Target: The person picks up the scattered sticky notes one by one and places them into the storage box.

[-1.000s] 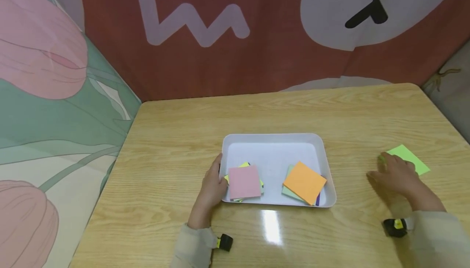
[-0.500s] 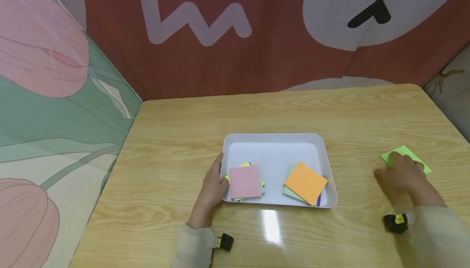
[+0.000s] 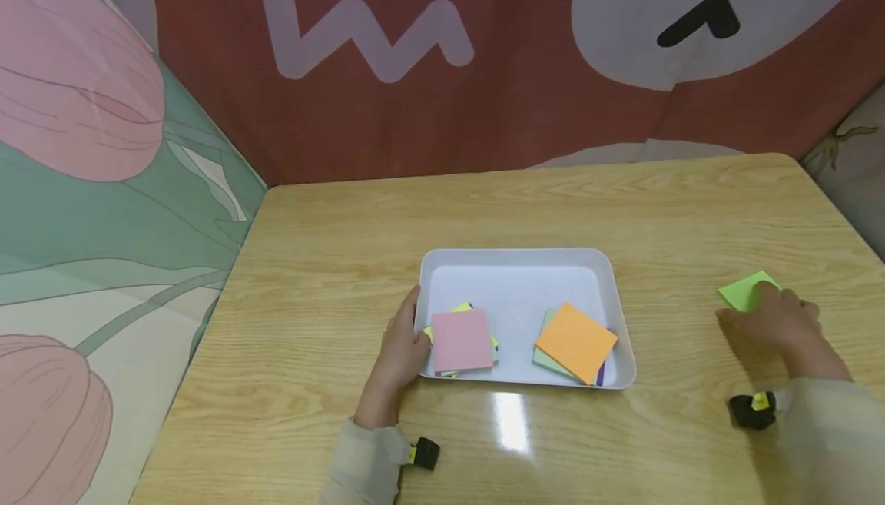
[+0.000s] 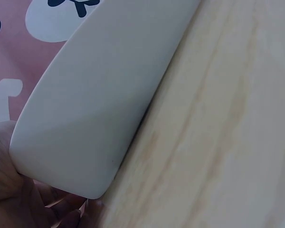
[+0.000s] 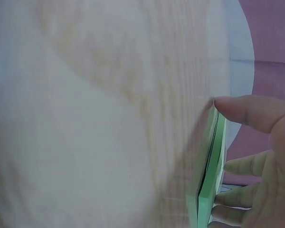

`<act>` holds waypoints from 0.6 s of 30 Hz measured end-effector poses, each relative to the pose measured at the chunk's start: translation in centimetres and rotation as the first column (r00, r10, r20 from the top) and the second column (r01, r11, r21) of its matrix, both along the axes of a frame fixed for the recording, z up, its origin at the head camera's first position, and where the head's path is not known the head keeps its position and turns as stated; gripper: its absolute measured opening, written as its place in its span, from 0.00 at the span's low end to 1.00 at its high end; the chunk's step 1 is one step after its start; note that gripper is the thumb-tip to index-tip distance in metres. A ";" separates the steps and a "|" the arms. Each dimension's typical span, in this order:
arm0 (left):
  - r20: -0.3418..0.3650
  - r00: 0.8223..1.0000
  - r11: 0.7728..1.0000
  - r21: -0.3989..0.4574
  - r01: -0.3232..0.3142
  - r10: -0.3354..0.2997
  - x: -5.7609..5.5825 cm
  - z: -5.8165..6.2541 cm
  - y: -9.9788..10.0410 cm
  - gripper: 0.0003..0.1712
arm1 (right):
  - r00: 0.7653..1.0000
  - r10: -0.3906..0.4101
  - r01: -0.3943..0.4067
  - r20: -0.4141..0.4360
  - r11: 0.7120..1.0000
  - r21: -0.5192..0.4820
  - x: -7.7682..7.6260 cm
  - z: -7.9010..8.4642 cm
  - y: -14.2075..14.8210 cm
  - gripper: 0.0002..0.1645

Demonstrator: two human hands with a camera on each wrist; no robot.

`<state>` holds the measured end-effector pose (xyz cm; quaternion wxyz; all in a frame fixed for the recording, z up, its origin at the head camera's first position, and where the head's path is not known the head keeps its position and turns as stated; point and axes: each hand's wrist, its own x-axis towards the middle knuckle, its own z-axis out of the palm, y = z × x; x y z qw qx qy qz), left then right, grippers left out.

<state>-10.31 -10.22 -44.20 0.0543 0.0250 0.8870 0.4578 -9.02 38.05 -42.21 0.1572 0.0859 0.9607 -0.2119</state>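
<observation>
A white tray (image 3: 522, 278) lies on the wooden table, holding two stacks of sticky notes. Pink sticky notes (image 3: 460, 340) top the left stack; orange sticky notes (image 3: 577, 342) top the right one. My left hand (image 3: 402, 347) grips the tray's left side, with its thumb near the rim and its fingers against the outer wall. Off to the right, my right hand (image 3: 777, 324) is over green sticky notes (image 3: 743, 291) and partly covers them. In the right wrist view its thumb touches one corner of the green sticky notes (image 5: 211, 175) while the other fingers rest along their far side.
The wooden table (image 3: 332, 259) reaches back to a red patterned curtain (image 3: 518, 121). A floral curtain (image 3: 111, 259) hangs along the left edge. Each wrist wears a small black camera, such as the left camera (image 3: 426, 453) and the right camera (image 3: 754, 410).
My right hand has shifted to the right over the green sticky notes, baring more of their left part. The left hand and the tray stay in place.
</observation>
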 end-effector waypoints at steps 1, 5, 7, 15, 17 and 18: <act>0.001 1.000 1.000 0.000 0.000 0.000 0.0 0.0 0.0 0.40 | 1.000 0.002 -0.002 -0.004 1.000 0.004 0.0 0.0 0.1 0.45; 0.008 1.000 1.000 -0.004 -0.002 0.002 0.0 0.0 0.0 0.40 | 1.000 0.024 -0.024 -0.008 1.000 0.009 -0.4 0.1 0.5 0.44; 0.006 1.000 1.000 -0.004 -0.001 0.001 -0.1 0.0 0.0 0.40 | 0.999 0.040 -0.039 -0.017 0.999 0.023 -0.5 0.0 0.7 0.42; -0.003 1.000 1.000 -0.002 0.005 -0.005 -0.1 0.0 0.0 0.40 | 1.000 -0.028 0.028 0.005 0.999 0.036 -0.5 0.0 1.0 0.50; -0.004 1.000 1.000 0.000 0.005 -0.005 -0.1 -0.1 0.0 0.40 | 0.997 -0.073 0.072 0.010 0.997 0.034 -0.4 0.0 0.8 0.50; -0.004 1.000 1.000 0.002 0.005 -0.005 -0.1 -0.1 0.0 0.40 | 0.995 -0.095 0.094 0.009 0.995 0.031 -0.4 0.0 0.7 0.50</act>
